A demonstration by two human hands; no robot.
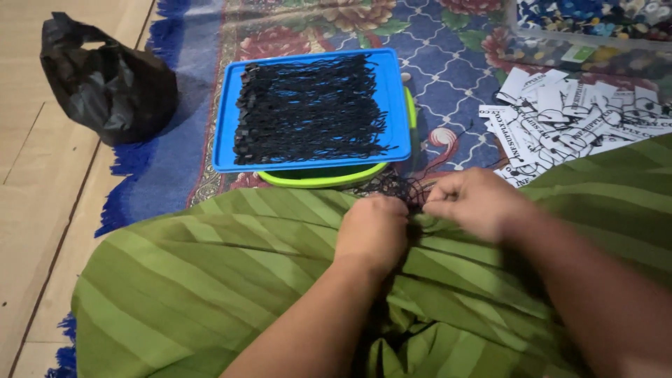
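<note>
My left hand (pixel 372 231) and my right hand (pixel 474 201) meet over my lap, which is covered by green striped cloth (pixel 210 280). Both hands have fingers closed around a small tangle of black strings (pixel 399 187) at the cloth's far edge. The fingertips are partly hidden by the strings. Beyond the hands a blue tray (pixel 227 140) holds a large spread of similar black strings with small tabs (pixel 308 112). The tray rests on a lime-green container (pixel 322 178).
A pile of white printed paper tags (pixel 574 122) lies on the patterned carpet (pixel 448 63) at right. A clear plastic box (pixel 588 42) stands at the top right. A black plastic bag (pixel 105 80) sits at the left, by the wooden floor (pixel 35 210).
</note>
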